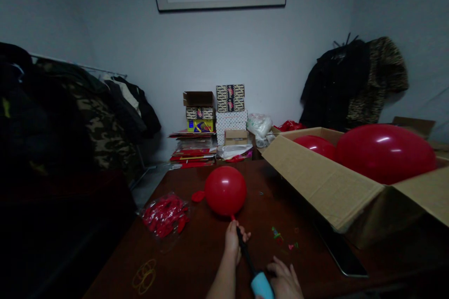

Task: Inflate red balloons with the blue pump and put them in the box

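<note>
A round, inflated red balloon stands above the table with its neck pointing toward me. My left hand is closed around that neck where it meets the black nozzle of a balloon pump. The pump's blue body slants down to the lower edge of the picture. Beside the blue body is my right hand, its fingers apart and partly cut off by the frame. Just left of the balloon lies a flat red balloon. A clear bag of uninflated red balloons sits farther left.
An open cardboard box holding large red balloons occupies the right side. A dark phone lies below it. Small coloured bits and yellow rubber bands lie on the brown table. Stacked boxes stand behind.
</note>
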`<state>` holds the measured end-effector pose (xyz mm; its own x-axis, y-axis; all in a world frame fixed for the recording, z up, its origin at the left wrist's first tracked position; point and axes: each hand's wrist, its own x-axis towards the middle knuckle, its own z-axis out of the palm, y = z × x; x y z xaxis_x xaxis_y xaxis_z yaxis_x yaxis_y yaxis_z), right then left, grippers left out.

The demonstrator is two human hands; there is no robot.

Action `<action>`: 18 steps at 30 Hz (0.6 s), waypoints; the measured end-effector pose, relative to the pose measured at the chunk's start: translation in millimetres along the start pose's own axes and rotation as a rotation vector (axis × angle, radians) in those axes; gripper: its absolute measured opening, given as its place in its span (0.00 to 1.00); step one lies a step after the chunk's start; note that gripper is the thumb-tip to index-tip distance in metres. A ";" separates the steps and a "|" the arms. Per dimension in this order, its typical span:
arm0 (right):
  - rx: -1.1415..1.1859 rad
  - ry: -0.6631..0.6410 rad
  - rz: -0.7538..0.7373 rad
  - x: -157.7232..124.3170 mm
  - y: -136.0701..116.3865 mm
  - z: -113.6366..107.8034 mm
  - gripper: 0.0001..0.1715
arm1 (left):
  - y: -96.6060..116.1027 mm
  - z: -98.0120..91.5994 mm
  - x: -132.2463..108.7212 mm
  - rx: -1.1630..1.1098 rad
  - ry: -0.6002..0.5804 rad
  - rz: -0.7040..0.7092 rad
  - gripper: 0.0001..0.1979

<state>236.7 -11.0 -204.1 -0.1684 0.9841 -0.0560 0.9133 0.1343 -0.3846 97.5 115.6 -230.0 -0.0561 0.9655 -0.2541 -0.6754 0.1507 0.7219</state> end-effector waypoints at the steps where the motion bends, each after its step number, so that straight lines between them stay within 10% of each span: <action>1: 0.010 0.002 -0.015 5.5 -5.9 -6.2 0.19 | 0.1 0.4 -0.1 -0.001 0.004 0.001 0.20; 18: -0.012 0.217 -0.002 27.8 -37.3 -9.2 0.23 | -0.7 0.4 2.2 0.061 -0.012 0.046 0.22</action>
<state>201.3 12.4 -182.8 -0.0872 0.9856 0.1449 0.9176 0.1361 -0.3734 98.1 117.7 -230.8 -0.0768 0.9741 -0.2126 -0.6262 0.1188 0.7705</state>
